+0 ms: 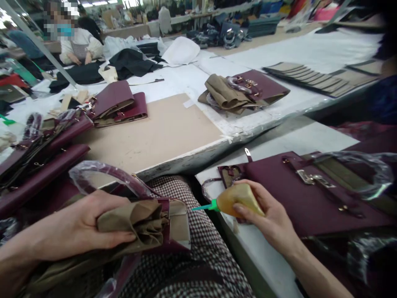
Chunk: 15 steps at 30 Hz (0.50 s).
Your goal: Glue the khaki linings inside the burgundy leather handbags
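Observation:
My left hand [89, 223] is closed on the bunched olive lining [136, 221] of a burgundy handbag [164, 246] lying across my lap. The bag's pale inner end panel [180, 225] faces right, and its handle [108, 171] is wrapped in clear plastic. In my right hand [269, 215] is a squeeze bottle of amber liquid [237, 199], held tilted on its side. Its green collar and thin teal nozzle point left, with the tip just short of the bag's open edge. I cannot tell whether any liquid is coming out.
Finished-looking burgundy bags lie on the right table [273, 186] and at left [68, 145]. A bag with olive lining pulled out [229, 93] sits on the white table. Grey panels [310, 76] are fanned out at back right. A co-worker [80, 45] handles black fabric [83, 74] at far left.

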Each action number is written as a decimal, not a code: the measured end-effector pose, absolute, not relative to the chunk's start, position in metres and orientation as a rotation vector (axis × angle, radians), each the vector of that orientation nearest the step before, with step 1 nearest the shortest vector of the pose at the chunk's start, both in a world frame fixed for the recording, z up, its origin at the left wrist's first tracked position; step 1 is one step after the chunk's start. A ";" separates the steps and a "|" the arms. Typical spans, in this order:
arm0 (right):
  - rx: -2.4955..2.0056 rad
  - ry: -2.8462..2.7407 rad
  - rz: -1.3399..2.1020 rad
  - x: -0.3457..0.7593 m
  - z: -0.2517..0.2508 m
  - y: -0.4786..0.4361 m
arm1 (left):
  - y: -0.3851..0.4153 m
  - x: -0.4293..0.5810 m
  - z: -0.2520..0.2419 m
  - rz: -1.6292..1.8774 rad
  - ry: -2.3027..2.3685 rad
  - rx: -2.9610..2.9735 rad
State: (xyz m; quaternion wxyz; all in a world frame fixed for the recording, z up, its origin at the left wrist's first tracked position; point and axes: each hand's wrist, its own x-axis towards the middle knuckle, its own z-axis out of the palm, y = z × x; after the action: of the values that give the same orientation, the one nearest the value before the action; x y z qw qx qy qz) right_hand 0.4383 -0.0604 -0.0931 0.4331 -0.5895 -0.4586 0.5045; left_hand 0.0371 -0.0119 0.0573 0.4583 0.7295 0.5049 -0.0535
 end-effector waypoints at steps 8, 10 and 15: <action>-1.459 -1.703 1.043 0.414 -0.124 -0.060 | -0.053 0.033 0.015 -0.109 1.333 2.037; -1.430 -1.749 1.039 0.411 -0.128 -0.058 | -0.067 0.017 0.007 -0.058 1.347 2.085; -1.359 -1.830 1.061 0.406 -0.132 -0.052 | -0.104 -0.019 -0.017 -0.083 1.266 2.140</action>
State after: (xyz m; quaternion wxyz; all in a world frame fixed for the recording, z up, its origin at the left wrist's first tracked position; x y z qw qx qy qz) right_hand 0.4056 -0.0524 -0.1317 0.3084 -0.5143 -0.6923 0.4015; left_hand -0.0190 -0.1039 -0.0169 0.3210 0.8146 0.4821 -0.0315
